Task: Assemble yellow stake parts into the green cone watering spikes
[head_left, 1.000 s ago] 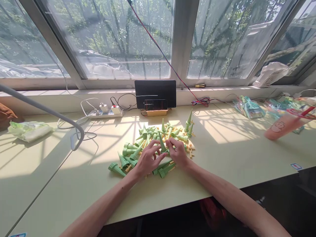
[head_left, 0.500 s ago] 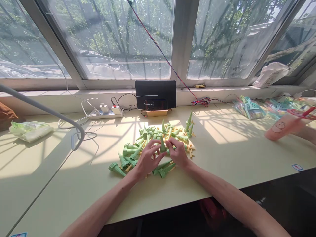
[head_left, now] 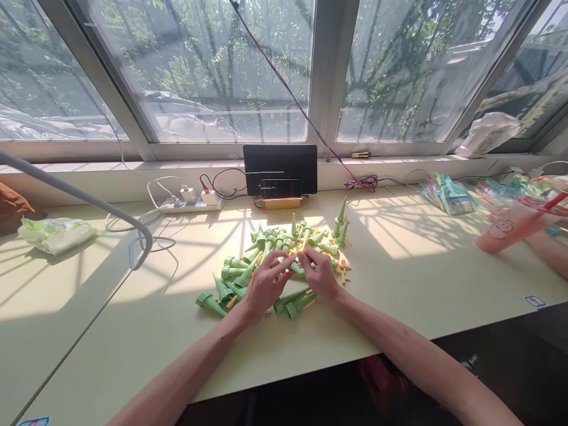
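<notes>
My left hand (head_left: 266, 284) and my right hand (head_left: 320, 273) meet over a pile of green plant watering spikes with yellow valve pieces. The left fingers are bent in a pinch around a green watering spike (head_left: 296, 268), mostly hidden by the fingers. Thumb and forefinger of the right hand press together against the left fingertips; whatever small thing they grip is hidden. Loose spikes (head_left: 246, 277) lie left of the hands, and two more green spikes (head_left: 298, 305) lie just below them. A standing spike (head_left: 339, 216) and a yellow valve piece (head_left: 343, 272) are to the right.
A dark tablet (head_left: 279, 163) on a stand is at the back, beside a power strip (head_left: 190, 202) with cables. A plastic packet (head_left: 57, 235) lies left. At right are bagged items (head_left: 452, 194), a pink drink cup (head_left: 501, 229) and another person's arm (head_left: 550, 253).
The green spike that stood upright between my hands has tipped out of its upright pose. My left fingertips have closed in toward the right ones. My right hand has hardly moved.
</notes>
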`<state>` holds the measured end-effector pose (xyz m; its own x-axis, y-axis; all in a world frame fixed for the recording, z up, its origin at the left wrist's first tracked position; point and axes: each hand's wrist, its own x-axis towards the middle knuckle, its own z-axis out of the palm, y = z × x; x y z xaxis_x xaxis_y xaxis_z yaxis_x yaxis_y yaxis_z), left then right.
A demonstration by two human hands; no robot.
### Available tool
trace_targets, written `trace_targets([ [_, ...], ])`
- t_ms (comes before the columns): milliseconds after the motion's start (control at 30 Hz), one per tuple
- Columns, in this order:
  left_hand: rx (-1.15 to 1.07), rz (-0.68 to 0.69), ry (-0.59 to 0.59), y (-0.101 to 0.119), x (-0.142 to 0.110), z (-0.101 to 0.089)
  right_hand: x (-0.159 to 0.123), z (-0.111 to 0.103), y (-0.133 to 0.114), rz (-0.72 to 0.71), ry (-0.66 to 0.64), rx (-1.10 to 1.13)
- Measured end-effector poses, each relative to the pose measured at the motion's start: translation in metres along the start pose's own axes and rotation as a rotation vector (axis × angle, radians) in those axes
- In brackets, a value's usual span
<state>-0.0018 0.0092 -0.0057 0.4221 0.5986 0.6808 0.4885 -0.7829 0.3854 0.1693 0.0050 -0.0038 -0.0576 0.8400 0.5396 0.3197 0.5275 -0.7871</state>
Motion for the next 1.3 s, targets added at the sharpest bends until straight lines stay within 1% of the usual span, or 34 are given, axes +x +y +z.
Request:
trace_targets([
  [233,-0.01,-0.073,0.017,0.006,0.003,0.0,0.0,0.002,0.001,0.006,0.021,-0.014],
  [367,-0.065,-0.144,0.041,0.012,0.006,-0.001,0.0,0.001,0.0,0.008,0.102,-0.042],
  [467,-0.068,-0.199,0.079,0.013,0.007,-0.002,0.001,-0.001,-0.001,0.016,0.169,-0.064],
  [533,-0.067,-0.233,0.071,0.014,0.007,-0.003,0.001,-0.001,-0.001,0.013,0.189,-0.077],
  [600,-0.1,-0.27,0.031,0.014,0.007,-0.003,0.001,-0.001,-0.001,-0.008,0.171,-0.088],
  [700,-0.195,-0.326,-0.041,0.014,0.008,-0.004,0.0,-0.001,-0.001,-0.061,0.082,-0.096],
  [800,-0.235,-0.349,-0.094,0.015,0.008,-0.005,-0.001,0.0,0.0,-0.109,0.013,-0.101],
  [1000,-0.274,-0.365,-0.153,0.015,0.009,-0.006,-0.002,0.001,0.005,-0.12,0.0,-0.099],
  [1300,-0.266,-0.375,-0.18,0.015,0.01,-0.009,-0.003,0.002,0.004,-0.103,0.004,-0.082],
])
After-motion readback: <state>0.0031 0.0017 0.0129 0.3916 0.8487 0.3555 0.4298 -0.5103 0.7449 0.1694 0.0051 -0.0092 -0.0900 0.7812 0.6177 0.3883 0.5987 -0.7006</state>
